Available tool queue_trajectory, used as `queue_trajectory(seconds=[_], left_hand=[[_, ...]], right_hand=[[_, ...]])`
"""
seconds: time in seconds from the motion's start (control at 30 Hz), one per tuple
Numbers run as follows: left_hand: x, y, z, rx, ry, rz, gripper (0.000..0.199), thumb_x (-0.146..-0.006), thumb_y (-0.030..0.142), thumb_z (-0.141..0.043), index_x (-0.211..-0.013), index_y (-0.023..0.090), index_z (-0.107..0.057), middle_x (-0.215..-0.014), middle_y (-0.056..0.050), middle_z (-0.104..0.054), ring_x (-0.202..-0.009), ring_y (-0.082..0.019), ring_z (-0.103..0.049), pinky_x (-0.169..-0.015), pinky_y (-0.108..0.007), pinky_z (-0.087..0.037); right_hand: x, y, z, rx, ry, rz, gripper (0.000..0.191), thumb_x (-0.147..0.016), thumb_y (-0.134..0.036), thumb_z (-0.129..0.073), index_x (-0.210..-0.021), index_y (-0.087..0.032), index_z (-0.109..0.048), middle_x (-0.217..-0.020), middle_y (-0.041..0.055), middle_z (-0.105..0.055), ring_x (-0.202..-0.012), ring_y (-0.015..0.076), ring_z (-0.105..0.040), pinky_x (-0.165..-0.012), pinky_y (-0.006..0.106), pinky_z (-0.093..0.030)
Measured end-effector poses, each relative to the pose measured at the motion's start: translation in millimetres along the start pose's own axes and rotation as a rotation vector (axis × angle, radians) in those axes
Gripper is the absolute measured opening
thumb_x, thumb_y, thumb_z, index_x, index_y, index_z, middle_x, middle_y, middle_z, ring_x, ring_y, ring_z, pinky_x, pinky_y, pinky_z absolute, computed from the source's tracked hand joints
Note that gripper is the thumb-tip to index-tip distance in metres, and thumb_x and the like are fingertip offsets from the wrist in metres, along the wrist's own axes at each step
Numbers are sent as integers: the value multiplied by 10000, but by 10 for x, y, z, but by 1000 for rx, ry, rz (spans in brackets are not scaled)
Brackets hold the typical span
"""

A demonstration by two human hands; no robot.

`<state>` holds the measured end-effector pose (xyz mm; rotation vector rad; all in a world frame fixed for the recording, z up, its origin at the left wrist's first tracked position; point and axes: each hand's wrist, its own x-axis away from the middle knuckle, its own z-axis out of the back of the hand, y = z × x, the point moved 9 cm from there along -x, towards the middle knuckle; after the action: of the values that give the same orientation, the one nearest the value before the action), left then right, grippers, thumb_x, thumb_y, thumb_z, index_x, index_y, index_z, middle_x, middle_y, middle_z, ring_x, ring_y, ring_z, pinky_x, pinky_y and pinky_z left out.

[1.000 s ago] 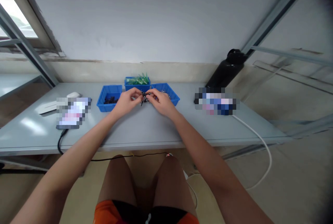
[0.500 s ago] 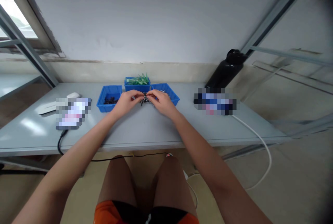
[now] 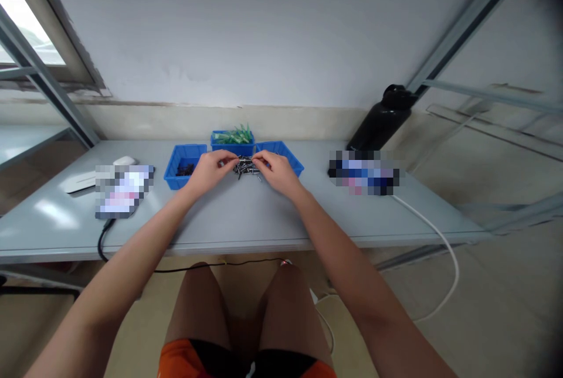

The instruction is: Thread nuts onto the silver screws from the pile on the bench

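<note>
Both hands are over a pile of small black and silvery rod-shaped pieces (image 3: pixel 246 169) lying on the desk. My left hand (image 3: pixel 212 170) is closed in a pinch, its fingertips at the left end of a thin silvery rod-like piece (image 3: pixel 245 160). From the other side, my right hand (image 3: pixel 277 172) pinches at the right end of the same piece, too small to name exactly. Behind my left hand stands a blue bin (image 3: pixel 172 176) with small dark parts in it. A second blue bin (image 3: pixel 232 148) holds green strips (image 3: pixel 235 135). The third blue bin (image 3: pixel 295 167) is partly hidden by my right hand.
A blurred-out phone (image 3: pixel 125 191) with a black cable and a white case (image 3: pixel 124 161) lie on the left. On the right are another blurred device (image 3: pixel 365 174) with a white cable and a black bottle (image 3: pixel 382 121). The desk's front edge (image 3: pixel 246 245) runs above my knees.
My hands have drawn slightly apart, the left one shifting left and the right one a little right. More of the pile and the thin silvery piece now shows between them.
</note>
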<state>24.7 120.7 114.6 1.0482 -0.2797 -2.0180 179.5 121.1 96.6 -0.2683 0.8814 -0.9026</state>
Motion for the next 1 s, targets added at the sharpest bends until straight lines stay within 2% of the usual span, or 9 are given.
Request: queue_trajectory(seconds=[0.2,0.43,1.0], left_hand=[[3,3,12,-8,14,0,213,-844,348,-560,-838,180,-690,-823,-41,-726,-693,-128,-618,-663,-253,-503],[2,8,26,-15,20,-11,211,-848,349,-556,-844,179,-681,-819,-40,-715,-684,-123,-606,-638,-241,-493],[9,19,19,-33,0,-30,197,-867,332,-548,-857,185,-678,-843,-47,-709,-706,-127,-607,-668,-255,-492]], right_hand=[[-4,-10,-17,-27,-12,5,230,-932,-367,-481,-934,-206,-645,-896,54,-695,-769,177,-596,-738,297,-426],[-5,1,-46,-2,-38,7,238,-940,-366,-475,-918,-203,-648,-840,43,-680,-727,169,-574,-720,292,-408],[5,20,-27,-15,-15,-3,251,-945,-385,-457,-920,-209,-633,-846,45,-679,-725,174,-584,-714,298,-420]])
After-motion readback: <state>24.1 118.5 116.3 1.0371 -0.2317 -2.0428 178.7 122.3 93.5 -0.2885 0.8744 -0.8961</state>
